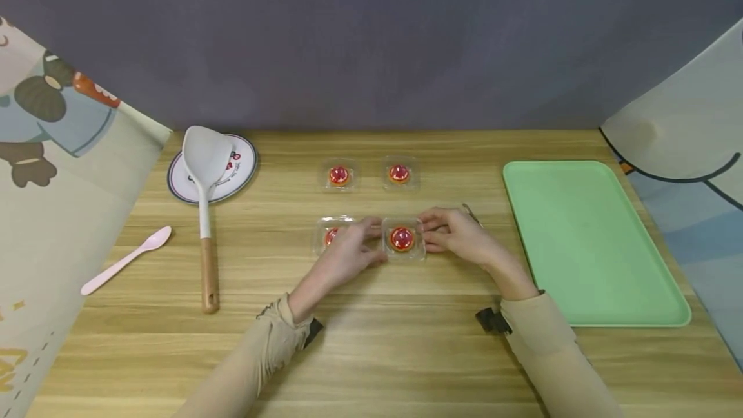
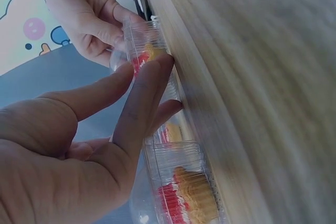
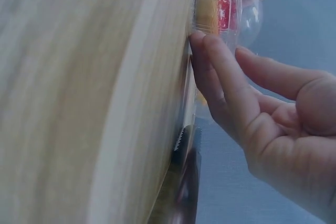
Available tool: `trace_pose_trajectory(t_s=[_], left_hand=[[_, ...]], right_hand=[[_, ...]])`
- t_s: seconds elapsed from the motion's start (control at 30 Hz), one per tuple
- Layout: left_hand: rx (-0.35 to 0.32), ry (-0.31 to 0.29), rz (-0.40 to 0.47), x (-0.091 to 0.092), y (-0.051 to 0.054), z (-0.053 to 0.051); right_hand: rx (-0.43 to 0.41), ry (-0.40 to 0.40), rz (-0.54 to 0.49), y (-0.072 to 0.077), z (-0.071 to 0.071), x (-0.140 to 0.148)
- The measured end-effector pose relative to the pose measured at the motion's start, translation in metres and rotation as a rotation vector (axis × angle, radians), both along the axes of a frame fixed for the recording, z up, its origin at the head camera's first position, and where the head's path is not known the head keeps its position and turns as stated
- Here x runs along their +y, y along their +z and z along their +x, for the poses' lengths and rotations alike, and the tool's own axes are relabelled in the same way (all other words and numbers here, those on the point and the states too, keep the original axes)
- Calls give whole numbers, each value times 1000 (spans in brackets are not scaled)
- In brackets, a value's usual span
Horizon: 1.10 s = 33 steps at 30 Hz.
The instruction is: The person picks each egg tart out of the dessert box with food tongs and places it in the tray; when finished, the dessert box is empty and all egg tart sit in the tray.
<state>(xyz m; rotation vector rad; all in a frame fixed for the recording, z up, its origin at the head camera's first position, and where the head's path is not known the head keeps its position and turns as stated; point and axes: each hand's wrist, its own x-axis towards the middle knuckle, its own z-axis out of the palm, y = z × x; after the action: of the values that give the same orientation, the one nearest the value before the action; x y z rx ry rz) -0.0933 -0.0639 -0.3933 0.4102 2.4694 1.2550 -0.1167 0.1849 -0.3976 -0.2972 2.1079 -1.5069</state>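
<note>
A clear plastic box (image 1: pixel 404 254) with a small red-topped tart (image 1: pixel 402 238) inside stands on the table between both hands. On its left side, my left hand (image 1: pixel 348 249) touches it with extended fingers (image 2: pixel 137 95). From the right, my right hand (image 1: pixel 458 235) touches the opposite side, its fingers (image 3: pixel 223 69) fairly straight. A second boxed tart (image 1: pixel 331 236) sits just left and is partly covered by the left hand. Behind these stand two more boxed tarts, a left one (image 1: pixel 339 176) and a right one (image 1: pixel 399 173). Domed lids show in the wrist views.
A green tray (image 1: pixel 598 244) lies at the right. At the left, a white spatula (image 1: pixel 204 211) with a wooden handle rests across a plate (image 1: pixel 246 169), and a pink spoon (image 1: pixel 124 261) lies nearby. A dark serrated utensil (image 3: pixel 184 182) lies beside the right hand, partly hidden.
</note>
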Motion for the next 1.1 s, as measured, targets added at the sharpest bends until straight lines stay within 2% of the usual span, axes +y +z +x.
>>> trace_pose_trajectory(t_s=[0.27, 0.7, 1.1], left_hand=[[-7, 1, 3, 0, 0, -1], [22, 1, -28, 1, 0, 1], [9, 1, -21, 0, -1, 1]], right_hand=[[-1, -12, 19, 1, 0, -1], [32, 4, 20, 2, 3, 0], [55, 2, 58, 1, 2, -1]])
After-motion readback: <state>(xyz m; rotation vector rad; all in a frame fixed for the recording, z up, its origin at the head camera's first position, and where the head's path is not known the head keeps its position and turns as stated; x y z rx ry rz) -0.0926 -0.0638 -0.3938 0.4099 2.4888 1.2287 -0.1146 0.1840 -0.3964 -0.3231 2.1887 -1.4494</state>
